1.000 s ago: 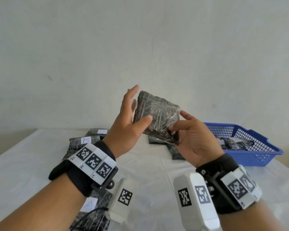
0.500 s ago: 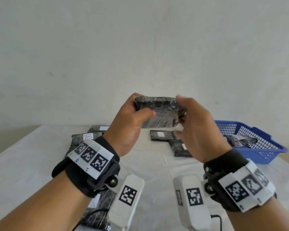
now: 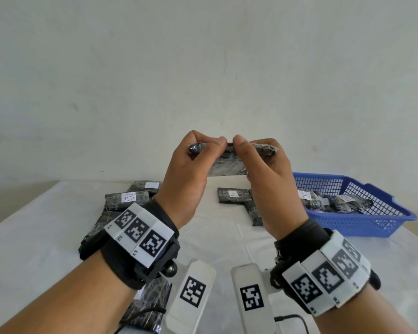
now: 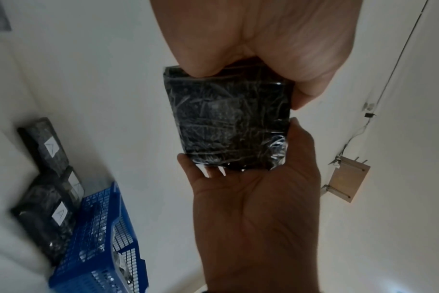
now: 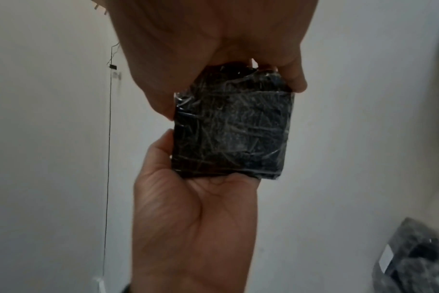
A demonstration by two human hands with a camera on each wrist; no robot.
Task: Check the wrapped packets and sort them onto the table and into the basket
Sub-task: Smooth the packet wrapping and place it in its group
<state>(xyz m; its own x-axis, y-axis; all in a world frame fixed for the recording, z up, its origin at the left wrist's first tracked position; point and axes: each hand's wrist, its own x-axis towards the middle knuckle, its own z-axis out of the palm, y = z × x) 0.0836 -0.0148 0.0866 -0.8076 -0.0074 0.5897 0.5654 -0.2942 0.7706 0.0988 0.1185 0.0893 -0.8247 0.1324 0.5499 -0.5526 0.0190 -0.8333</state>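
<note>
A black packet wrapped in clear film (image 3: 227,165) is held up in the air above the table's middle. My left hand (image 3: 208,147) grips its left end and my right hand (image 3: 256,148) grips its right end, with the two thumbs nearly touching on the near top edge. The wrist views show the packet's dark underside (image 4: 228,123) (image 5: 231,134) with no label on it. Behind the hands, a packet marked A (image 3: 233,195) lies on the table. The blue basket (image 3: 352,227) at the right holds several packets (image 3: 348,203).
At the left, a heap of black packets, one marked B (image 3: 126,198), lies on the white table (image 3: 34,249). Another packet (image 3: 145,307) lies under my left forearm by the near edge. A pale wall stands close behind the table.
The packet has been turned from facing me to lying nearly flat, edge toward me. Both hands have shifted their hold so that the thumbs meet on top.
</note>
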